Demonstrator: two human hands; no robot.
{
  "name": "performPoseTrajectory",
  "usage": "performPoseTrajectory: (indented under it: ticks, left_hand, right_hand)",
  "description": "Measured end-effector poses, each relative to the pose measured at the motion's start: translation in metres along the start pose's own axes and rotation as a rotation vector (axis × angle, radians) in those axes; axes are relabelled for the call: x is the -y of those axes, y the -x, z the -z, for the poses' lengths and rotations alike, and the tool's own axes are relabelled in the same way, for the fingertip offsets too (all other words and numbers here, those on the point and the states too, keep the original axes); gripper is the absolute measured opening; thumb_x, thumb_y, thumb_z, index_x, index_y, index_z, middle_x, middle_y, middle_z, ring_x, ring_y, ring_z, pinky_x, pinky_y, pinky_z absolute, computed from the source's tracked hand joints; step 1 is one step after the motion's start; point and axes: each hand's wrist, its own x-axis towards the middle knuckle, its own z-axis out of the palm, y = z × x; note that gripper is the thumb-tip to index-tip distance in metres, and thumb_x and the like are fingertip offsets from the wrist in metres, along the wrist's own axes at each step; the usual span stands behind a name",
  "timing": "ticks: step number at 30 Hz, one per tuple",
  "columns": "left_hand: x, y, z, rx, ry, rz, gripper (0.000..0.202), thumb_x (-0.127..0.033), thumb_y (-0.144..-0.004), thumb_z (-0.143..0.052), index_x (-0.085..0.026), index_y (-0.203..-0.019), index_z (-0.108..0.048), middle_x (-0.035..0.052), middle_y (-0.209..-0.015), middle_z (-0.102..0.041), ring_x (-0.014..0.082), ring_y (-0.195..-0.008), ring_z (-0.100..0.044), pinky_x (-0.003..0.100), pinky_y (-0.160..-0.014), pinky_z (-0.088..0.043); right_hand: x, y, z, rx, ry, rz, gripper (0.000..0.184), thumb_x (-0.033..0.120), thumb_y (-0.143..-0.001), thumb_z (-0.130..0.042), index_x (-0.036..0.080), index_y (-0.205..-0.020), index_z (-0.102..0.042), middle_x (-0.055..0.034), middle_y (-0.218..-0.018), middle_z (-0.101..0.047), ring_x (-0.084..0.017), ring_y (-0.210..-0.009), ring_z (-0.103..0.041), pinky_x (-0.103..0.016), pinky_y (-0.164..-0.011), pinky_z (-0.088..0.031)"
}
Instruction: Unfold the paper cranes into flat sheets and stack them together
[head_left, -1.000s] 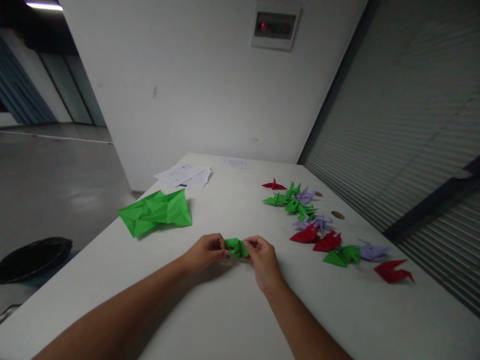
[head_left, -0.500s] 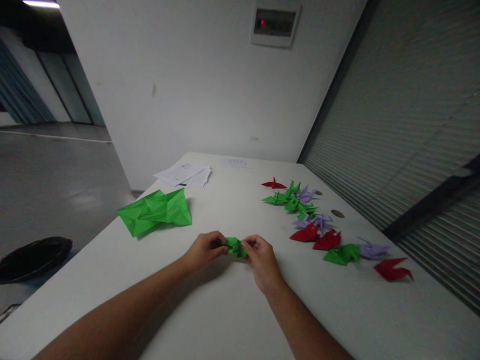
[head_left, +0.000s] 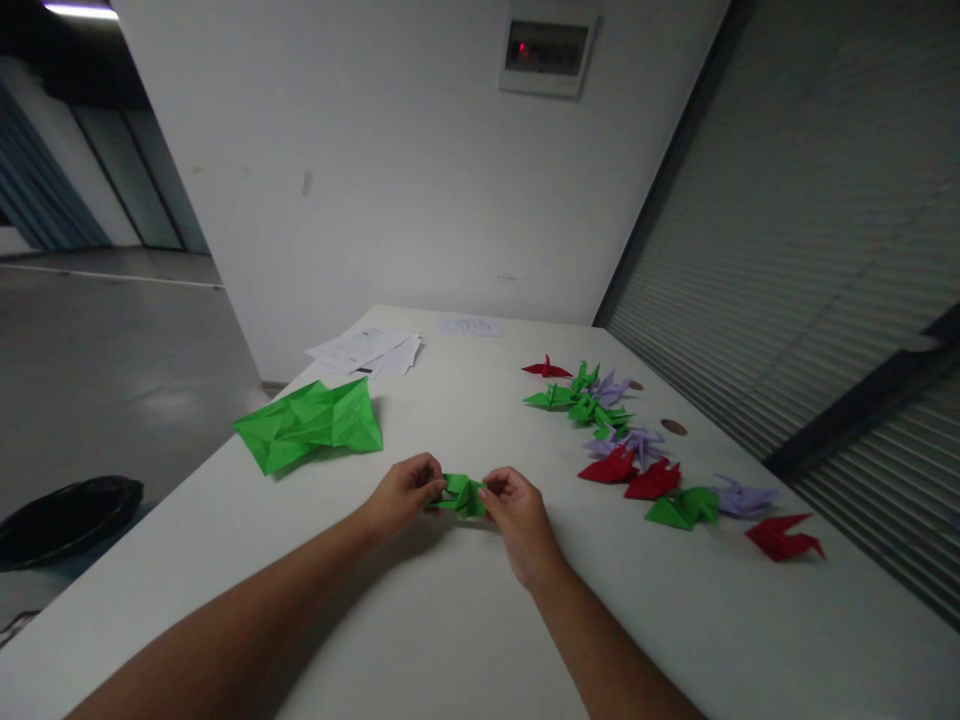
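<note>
Between my two hands is a small folded green paper piece, shaped like an origami crane in part. My left hand pinches its left end between thumb and fingers. The right end is gripped by my right hand, thumb on the near face. Both hands are just above the white table. Farther off to the left lies a creased green paper sheet. Parts of the folded piece are hidden behind my fingertips.
Along the right side lie several paper cranes, among them a red crane, a green crane and a purple crane. Printed papers lie at the far left. A black-lined bin stands beyond the left edge.
My left hand has shifted slightly up and left, so more of the green piece's left side shows. The right hand keeps its pinch almost in place.
</note>
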Motion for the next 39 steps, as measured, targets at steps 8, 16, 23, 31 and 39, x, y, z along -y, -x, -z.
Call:
performPoseTrajectory:
  ticks: [8, 16, 23, 31, 39]
  left_hand:
    - [-0.023, 0.008, -0.002, -0.196, -0.589, -0.412, 0.009, -0.013, -0.082, -0.058, -0.019, -0.081, -0.065, 0.0046, -0.084, -0.062, 0.0187, -0.080, -0.057, 0.030, -0.072, -0.046]
    - [-0.041, 0.024, -0.007, 0.070, -0.725, -0.678, 0.018, -0.011, -0.089, -0.056, -0.019, -0.096, -0.069, 0.0086, -0.082, -0.067, 0.0197, -0.076, -0.059, 0.031, -0.070, -0.045]
    - [-0.042, 0.018, -0.014, 0.090, -0.834, -0.538, 0.021, -0.013, -0.088, -0.060, -0.022, -0.099, -0.075, 0.0098, -0.091, -0.075, 0.0251, -0.090, -0.062, 0.039, -0.085, -0.045]
    - [-0.029, 0.017, -0.013, 0.283, -0.019, -0.222, 0.031, -0.032, -0.090, -0.068, -0.016, -0.117, -0.067, 0.0138, -0.109, -0.075, 0.0256, -0.101, -0.070, 0.039, -0.090, -0.053]
    - [-0.018, 0.014, -0.012, 0.257, 0.180, -0.115, 0.034, -0.036, -0.083, -0.080, -0.015, -0.108, -0.071, 0.0120, -0.106, -0.075, 0.0233, -0.097, -0.070, 0.037, -0.090, -0.052]
  right_hand:
    - [0.002, 0.006, 0.000, -0.063, 0.335, 0.226, 0.014, 0.032, -0.079, -0.073, 0.022, -0.084, -0.065, -0.0045, -0.083, -0.065, -0.021, -0.076, -0.063, -0.028, -0.058, -0.054]
    - [0.005, 0.013, -0.001, -0.121, 0.450, 0.388, 0.011, 0.027, -0.085, -0.069, 0.022, -0.093, -0.064, -0.0054, -0.086, -0.065, -0.021, -0.077, -0.064, -0.028, -0.059, -0.055]
    - [0.005, 0.021, -0.006, 0.065, 0.257, 0.381, 0.024, 0.026, -0.084, -0.071, 0.022, -0.105, -0.063, -0.0053, -0.090, -0.063, -0.019, -0.076, -0.063, -0.030, -0.064, -0.057]
    - [0.000, 0.021, -0.008, 0.220, 0.116, 0.317, 0.039, 0.018, -0.080, -0.069, 0.026, -0.116, -0.057, -0.0029, -0.096, -0.057, -0.017, -0.080, -0.060, -0.030, -0.073, -0.054]
    - [-0.007, 0.018, -0.005, 0.240, 0.153, 0.265, 0.044, 0.020, -0.080, -0.070, 0.027, -0.120, -0.054, -0.0009, -0.102, -0.053, -0.010, -0.066, -0.051, -0.024, -0.061, -0.045]
